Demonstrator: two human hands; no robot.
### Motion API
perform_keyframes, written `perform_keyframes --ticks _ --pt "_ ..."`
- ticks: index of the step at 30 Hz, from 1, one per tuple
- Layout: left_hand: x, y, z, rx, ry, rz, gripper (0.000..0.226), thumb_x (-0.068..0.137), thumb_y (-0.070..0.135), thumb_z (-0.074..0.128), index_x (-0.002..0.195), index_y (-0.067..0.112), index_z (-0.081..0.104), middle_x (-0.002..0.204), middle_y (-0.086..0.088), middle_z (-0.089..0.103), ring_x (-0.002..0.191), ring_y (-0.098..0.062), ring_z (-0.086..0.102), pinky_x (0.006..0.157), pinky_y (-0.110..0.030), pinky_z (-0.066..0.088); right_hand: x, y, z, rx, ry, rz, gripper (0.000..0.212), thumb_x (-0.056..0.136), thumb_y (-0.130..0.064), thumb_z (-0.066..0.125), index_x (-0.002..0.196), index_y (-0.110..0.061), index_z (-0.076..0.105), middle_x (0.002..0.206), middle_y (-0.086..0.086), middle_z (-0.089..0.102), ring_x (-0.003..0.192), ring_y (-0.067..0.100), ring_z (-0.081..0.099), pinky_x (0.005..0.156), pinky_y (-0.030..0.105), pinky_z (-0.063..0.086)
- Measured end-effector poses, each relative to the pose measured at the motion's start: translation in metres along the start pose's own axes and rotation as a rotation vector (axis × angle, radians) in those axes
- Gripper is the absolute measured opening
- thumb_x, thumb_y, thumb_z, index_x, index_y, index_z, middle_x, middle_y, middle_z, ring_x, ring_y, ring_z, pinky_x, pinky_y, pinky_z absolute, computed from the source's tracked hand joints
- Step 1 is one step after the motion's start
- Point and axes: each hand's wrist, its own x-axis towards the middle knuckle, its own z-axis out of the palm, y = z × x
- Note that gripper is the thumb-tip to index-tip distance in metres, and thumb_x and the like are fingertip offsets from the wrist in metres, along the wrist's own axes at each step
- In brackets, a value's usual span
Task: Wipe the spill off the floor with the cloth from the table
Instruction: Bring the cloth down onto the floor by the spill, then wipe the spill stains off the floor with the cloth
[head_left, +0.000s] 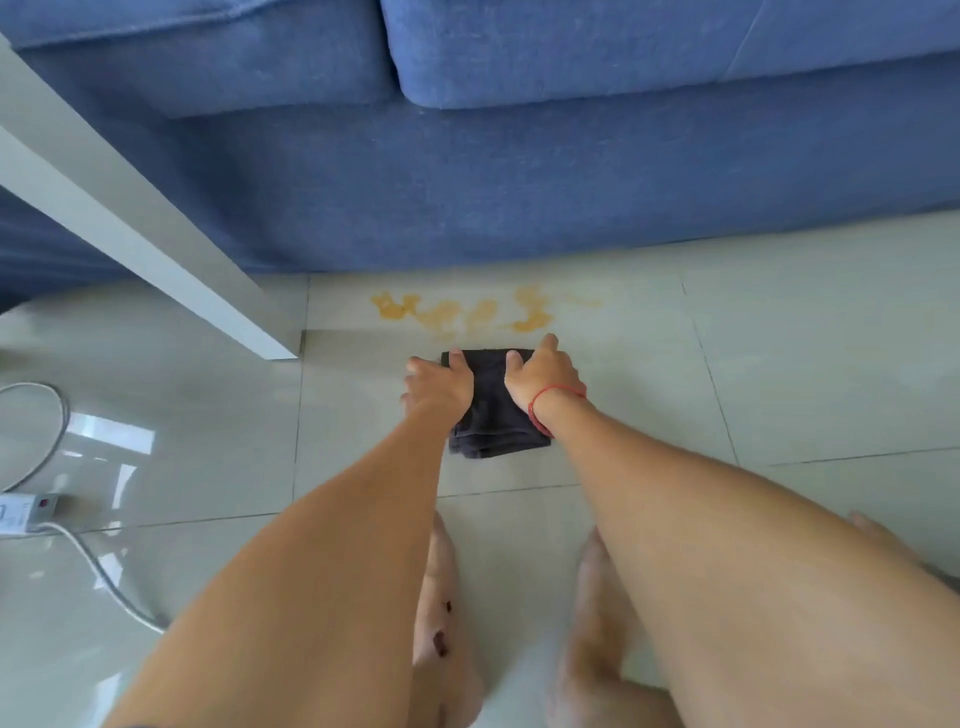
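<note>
A dark grey folded cloth (492, 415) lies flat on the pale tiled floor (805, 364). My left hand (440, 387) presses on its left edge and my right hand (545, 379), with a red string at the wrist, presses on its right edge. Both hands grip the far end of the cloth. An orange-yellow spill (467, 312) is smeared in patches on the tile just beyond the cloth, close to the sofa's base. The cloth's far edge sits a little short of the spill.
A blue sofa (519, 182) fills the far side. A white table leg (156, 244) slants down to the floor at left. A white power strip (23, 512) with cables lies at far left. My bare feet stand below the arms.
</note>
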Motion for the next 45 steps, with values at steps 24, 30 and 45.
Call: perform_keyframes --ticks 24,30,45 --pt "0.128 -0.071 0.025 0.431 0.094 0.13 0.062 0.099 0.054 0.01 0.149 0.038 -0.022 0.155 -0.004 -0.035 0.144 -0.027 -0.031 0.112 -0.051 -0.019 0.082 0.032 0.121 -0.467 0.137 -0.542 0.066 0.093 -0.057 0.03 0.152 -0.034 0.013 0.163 -0.001 -0.002 0.15 0.027 -0.004 0.116 0.059 -0.007" --pt "0.128 -0.069 0.019 0.405 0.011 0.112 0.059 0.1 0.048 0.012 0.148 0.04 -0.023 0.153 -0.001 -0.039 0.142 -0.025 -0.034 0.112 -0.051 -0.02 0.123 -0.009 0.116 -0.445 0.154 -0.421 0.057 0.1 -0.045 0.019 0.153 -0.032 0.001 0.162 -0.004 -0.01 0.149 0.026 -0.013 0.115 0.057 -0.012" --pt "0.152 -0.087 -0.008 0.352 0.332 0.276 0.063 0.101 0.043 0.023 0.156 0.017 0.005 0.163 -0.005 -0.006 0.15 -0.023 -0.009 0.12 -0.046 -0.006 0.082 0.044 0.117 -0.463 0.104 -0.603 0.059 0.096 -0.048 0.018 0.152 -0.029 0.018 0.162 -0.008 0.008 0.15 0.018 0.001 0.12 0.041 -0.005"
